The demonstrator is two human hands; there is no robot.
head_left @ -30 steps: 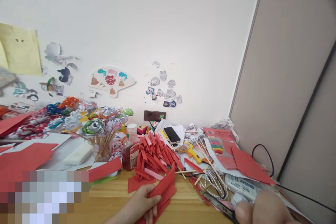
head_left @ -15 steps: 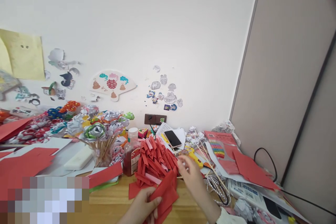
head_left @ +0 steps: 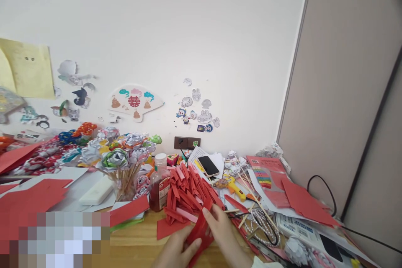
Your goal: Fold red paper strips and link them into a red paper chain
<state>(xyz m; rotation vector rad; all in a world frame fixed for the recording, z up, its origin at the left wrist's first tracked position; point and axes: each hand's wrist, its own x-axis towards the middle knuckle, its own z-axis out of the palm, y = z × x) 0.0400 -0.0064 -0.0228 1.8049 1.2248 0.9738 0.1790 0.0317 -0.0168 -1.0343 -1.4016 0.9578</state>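
My left hand (head_left: 179,246) grips the lower part of a piece of red paper (head_left: 199,231), thumb on top. Pinched at the upper right of the same paper is my right hand (head_left: 220,227), its fingers partly hidden behind the sheet. The paper looks bent or folded between both hands. Just beyond lies a heap of folded red paper strips (head_left: 188,188), a few of them pink. Another flat red paper piece (head_left: 166,227) rests on the wooden table (head_left: 135,245) left of my hands.
Left of the heap stands a sauce bottle (head_left: 159,188), beside a holder of paper flowers (head_left: 121,167). A phone (head_left: 208,166), a yellow glue gun (head_left: 236,189), a beaded string (head_left: 262,224) and red paper sheets (head_left: 306,203) lie on the right. Cables run there too.
My right hand has come down and left from beside the heap onto the red paper, which is now bent between both hands. The view has shifted slightly.
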